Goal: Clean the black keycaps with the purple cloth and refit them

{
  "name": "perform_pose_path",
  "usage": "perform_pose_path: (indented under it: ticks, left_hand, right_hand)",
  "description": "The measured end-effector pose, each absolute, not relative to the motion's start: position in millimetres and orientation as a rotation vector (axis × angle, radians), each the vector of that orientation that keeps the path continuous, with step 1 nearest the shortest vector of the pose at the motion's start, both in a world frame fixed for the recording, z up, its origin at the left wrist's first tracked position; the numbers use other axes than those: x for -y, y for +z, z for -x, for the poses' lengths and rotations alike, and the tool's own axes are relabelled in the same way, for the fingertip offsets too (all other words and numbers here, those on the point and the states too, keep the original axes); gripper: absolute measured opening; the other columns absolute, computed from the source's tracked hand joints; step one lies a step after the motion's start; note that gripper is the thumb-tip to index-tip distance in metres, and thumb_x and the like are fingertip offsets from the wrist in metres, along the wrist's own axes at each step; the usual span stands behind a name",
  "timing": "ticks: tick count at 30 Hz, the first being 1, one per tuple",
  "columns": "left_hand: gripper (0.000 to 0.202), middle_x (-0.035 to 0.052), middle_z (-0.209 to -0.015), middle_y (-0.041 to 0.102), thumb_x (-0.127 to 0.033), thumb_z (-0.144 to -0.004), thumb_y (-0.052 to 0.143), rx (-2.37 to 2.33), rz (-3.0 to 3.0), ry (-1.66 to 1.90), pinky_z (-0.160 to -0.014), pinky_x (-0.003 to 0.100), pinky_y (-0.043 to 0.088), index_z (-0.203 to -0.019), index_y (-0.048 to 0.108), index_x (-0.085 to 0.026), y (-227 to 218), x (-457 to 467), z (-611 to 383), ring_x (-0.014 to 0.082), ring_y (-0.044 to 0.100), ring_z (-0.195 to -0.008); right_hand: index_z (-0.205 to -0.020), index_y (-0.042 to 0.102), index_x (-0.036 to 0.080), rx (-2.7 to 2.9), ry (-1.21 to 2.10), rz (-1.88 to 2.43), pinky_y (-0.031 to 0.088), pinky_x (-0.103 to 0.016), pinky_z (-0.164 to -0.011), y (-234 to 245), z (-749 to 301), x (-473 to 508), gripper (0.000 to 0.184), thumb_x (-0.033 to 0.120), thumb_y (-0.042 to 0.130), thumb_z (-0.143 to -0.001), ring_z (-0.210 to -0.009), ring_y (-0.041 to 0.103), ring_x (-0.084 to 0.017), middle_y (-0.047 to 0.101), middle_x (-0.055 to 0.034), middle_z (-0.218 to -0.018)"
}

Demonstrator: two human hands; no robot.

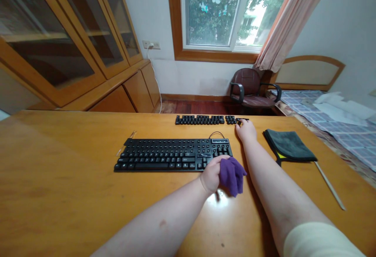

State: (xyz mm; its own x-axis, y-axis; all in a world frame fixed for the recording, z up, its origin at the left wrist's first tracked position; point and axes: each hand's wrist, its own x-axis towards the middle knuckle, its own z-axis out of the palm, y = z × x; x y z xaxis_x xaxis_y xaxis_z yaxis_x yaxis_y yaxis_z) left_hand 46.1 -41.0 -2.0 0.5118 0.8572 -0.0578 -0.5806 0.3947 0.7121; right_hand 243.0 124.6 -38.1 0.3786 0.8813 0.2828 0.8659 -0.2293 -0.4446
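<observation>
Keyboard (158, 159), one, black: middle of the tabletop (73, 194), long sides running with the far edge; caps seated on the front rows, small stems in rows behind. Purple cloth (233, 175), one, bunched: gripped in the left hand (213, 174), fingers closed around it, over the keyboard's near right corner; contact with the keyboard cannot be told. Loose keycaps (199, 120), black, in groups: set close along the far edge, right of its middle. Right hand (246, 129): fingertips at the rightmost group; whether they pinch a cap cannot be told. Room: a strip of wood between keyboard and keycaps; a broad stretch from the keyboard's left end to the left edge, another along its front. Dark folded cloth (289, 145): towards the far right corner, a thin pale rod (330, 186) extending nearward from it. Containers: wooden cabinet (110, 84), beyond the far left corner, glass-fronted, shelves inside, other contents indistinct.
</observation>
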Motion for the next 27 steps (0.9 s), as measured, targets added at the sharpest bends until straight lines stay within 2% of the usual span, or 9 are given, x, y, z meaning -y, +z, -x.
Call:
perform_pose_path:
  ticks: [5,8,11,14,16,18,21,27]
  left_hand:
    - [0.045,0.019,-0.081,0.069,-0.05,-0.072,0.048,-0.367,-0.596,0.931,-0.073,0.041,0.048,-0.078,0.065,-0.009,5,37,-43,0.0301,0.066,-0.08]
    - [0.046,0.0207,-0.09,0.069,-0.048,-0.077,0.044,-0.319,-0.58,0.977,-0.074,0.042,0.048,-0.088,0.064,-0.008,8,31,-39,0.0309,0.065,-0.086]
    - [0.043,0.0191,-0.099,0.068,-0.043,-0.08,0.044,-0.296,-0.526,1.043,-0.081,0.041,0.046,-0.096,0.063,-0.009,8,26,-38,0.0291,0.062,-0.096]
    - [0.038,0.0154,-0.104,0.067,-0.039,-0.081,0.048,-0.35,-0.464,1.144,-0.09,0.038,0.043,-0.1,0.063,-0.01,6,22,-40,0.0246,0.061,-0.1]
    - [0.035,0.0128,-0.104,0.067,-0.037,-0.079,0.053,-0.422,-0.425,1.219,-0.093,0.037,0.042,-0.1,0.064,-0.011,5,20,-41,0.0228,0.061,-0.1]
    - [0.033,0.0104,-0.101,0.068,-0.036,-0.075,0.06,-0.477,-0.403,1.268,-0.093,0.036,0.042,-0.098,0.065,-0.013,4,20,-41,0.0223,0.06,-0.1]
    - [0.03,0.0081,-0.095,0.069,-0.029,-0.069,0.068,-0.532,-0.419,1.294,-0.094,0.034,0.041,-0.095,0.066,-0.013,4,20,-40,0.022,0.061,-0.1]
    - [0.031,0.0071,-0.091,0.07,-0.026,-0.065,0.072,-0.577,-0.497,1.249,-0.09,0.033,0.044,-0.093,0.067,-0.014,8,16,-34,0.0214,0.062,-0.096]
  right_hand:
    - [-0.096,0.064,0.014,1.49,0.022,2.082,0.042,-0.037,-0.078,-39,-245,-125,0.028,0.029,0.054,-0.075,-0.086,0.055,-0.025,0.059,-0.0137,-0.094]
    - [-0.09,0.065,0.014,1.486,0.015,2.029,0.043,-0.036,-0.077,-35,-247,-122,0.023,0.026,0.054,-0.074,-0.082,0.055,-0.023,0.061,-0.012,-0.089]
    - [-0.093,0.064,0.014,1.467,-0.024,1.937,0.043,-0.035,-0.078,-22,-240,-108,0.024,0.027,0.051,-0.078,-0.081,0.055,-0.021,0.061,-0.01,-0.089]
    - [-0.091,0.064,0.016,1.436,-0.062,1.547,0.046,-0.034,-0.071,-2,-213,-70,0.023,0.033,0.055,-0.079,-0.066,0.052,-0.017,0.059,-0.0052,-0.076]
    - [-0.095,0.062,0.02,1.428,0.002,1.26,0.048,-0.034,-0.069,7,-189,-36,0.02,0.03,0.058,-0.079,-0.063,0.052,-0.015,0.06,-0.0049,-0.083]
    - [-0.097,0.062,0.023,1.475,0.091,1.077,0.05,-0.034,-0.069,10,-169,-5,0.018,0.025,0.06,-0.079,-0.065,0.055,-0.015,0.061,-0.0056,-0.09]
    - [-0.101,0.063,0.026,1.753,0.122,0.939,0.052,-0.035,-0.077,6,-157,20,0.027,0.016,0.063,-0.076,-0.084,0.062,-0.02,0.064,-0.0061,-0.095]
    - [-0.106,0.063,0.028,1.924,0.091,0.9,0.054,-0.035,-0.079,-2,-167,8,0.029,0.017,0.06,-0.079,-0.088,0.063,-0.02,0.066,-0.0063,-0.096]
